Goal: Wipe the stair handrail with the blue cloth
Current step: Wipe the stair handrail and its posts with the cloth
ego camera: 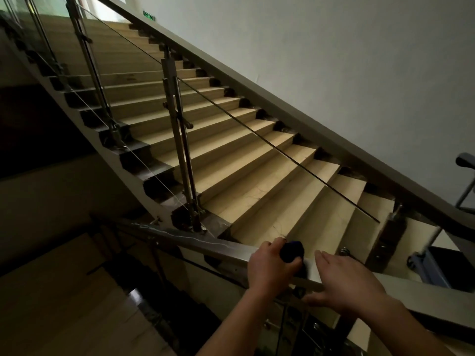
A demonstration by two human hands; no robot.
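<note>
A metal handrail point(205, 244) runs across the lower part of the view, from lower right up to the left. My left hand point(270, 265) is closed around a bunched dark blue cloth point(291, 250) and presses it onto the rail's top. My right hand point(349, 278) lies flat on the rail just to the right of the cloth, fingers stretched out and apart, thumb under the rail's near edge. It holds nothing. Pale streaks show on the rail to the left of the cloth.
Beige steps point(257, 176) climb to the upper left behind a glass panel held by steel posts point(180, 140). A second handrail point(282, 109) runs along the white wall. A blue cart point(429, 265) stands at the right. The stairwell drops away at the lower left.
</note>
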